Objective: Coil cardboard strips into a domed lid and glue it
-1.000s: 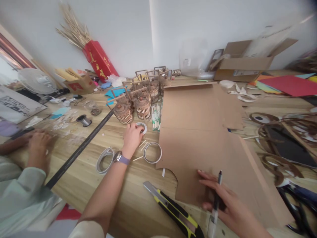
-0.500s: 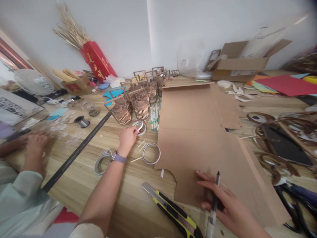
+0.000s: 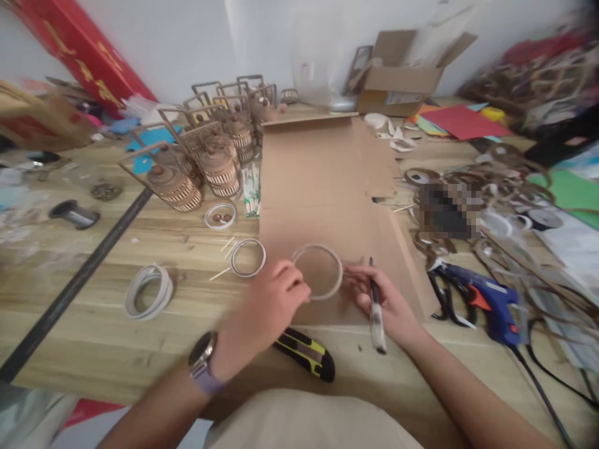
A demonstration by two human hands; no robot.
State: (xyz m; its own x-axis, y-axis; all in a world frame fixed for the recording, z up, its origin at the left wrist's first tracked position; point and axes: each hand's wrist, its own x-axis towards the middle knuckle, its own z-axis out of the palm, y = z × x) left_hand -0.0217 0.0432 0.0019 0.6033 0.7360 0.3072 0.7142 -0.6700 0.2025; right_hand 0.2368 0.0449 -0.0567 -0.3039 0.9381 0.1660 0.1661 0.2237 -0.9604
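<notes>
My left hand [image 3: 271, 299] pinches the left edge of a thin, pale ring [image 3: 327, 296] that looks like a narrow tape roll, above the brown cardboard [image 3: 309, 168]. A black-and-clear pen [image 3: 376, 308] rests in my right hand [image 3: 390, 305], whose fingertips meet the ring's right edge. Beneath my left wrist lies a yellow-and-black utility knife [image 3: 311, 357], its front part hidden by the hand. Another tape roll [image 3: 233, 259] lies left of the cardboard. Behind it a white tape roll [image 3: 206, 219] surrounds small brown beads [image 3: 223, 218].
Several lidded woven baskets [image 3: 219, 171] with tall handles stand at back left. Thicker tape rolls [image 3: 165, 293] and a wire spool [image 3: 77, 214] lie left. A blue glue gun [image 3: 498, 302] with its cord, and brown strips [image 3: 477, 168], crowd the right. Behind stands an open carton [image 3: 397, 81].
My left hand has lifted the ring off the beads' spot and brought it right, over the cardboard. My right hand, still with the pen, has come to the ring. The view has turned right.
</notes>
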